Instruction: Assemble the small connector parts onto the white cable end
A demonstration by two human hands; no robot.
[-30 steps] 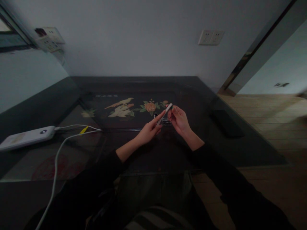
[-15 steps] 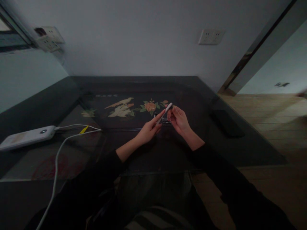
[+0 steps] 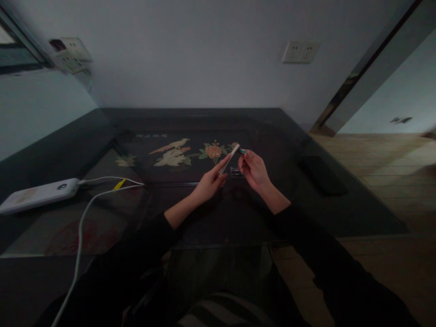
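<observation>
I have the slim pale object (image 3: 233,153) above the middle of the counter (image 3: 225,222), tilted up and rightward, with the left hand (image 3: 209,184) closed around its lower part. The right hand (image 3: 255,170) pinches a small teal-tipped piece (image 3: 242,151) at its upper end; I cannot tell whether the two touch. Just beneath, a small shiny item (image 3: 235,172) lies partly behind the right fingers. To my right is a flat black object (image 3: 323,176); well to the left, a white device (image 3: 41,195) with a pale cable (image 3: 80,231), which loops back past a yellow tag (image 3: 119,184). The counter is dark and glossy, showing a bird-and-flower design (image 3: 173,152). It meets a grey wall (image 3: 190,86) with a double socket (image 3: 300,52); planked floor (image 3: 378,172) shows at right. The light is dim.
</observation>
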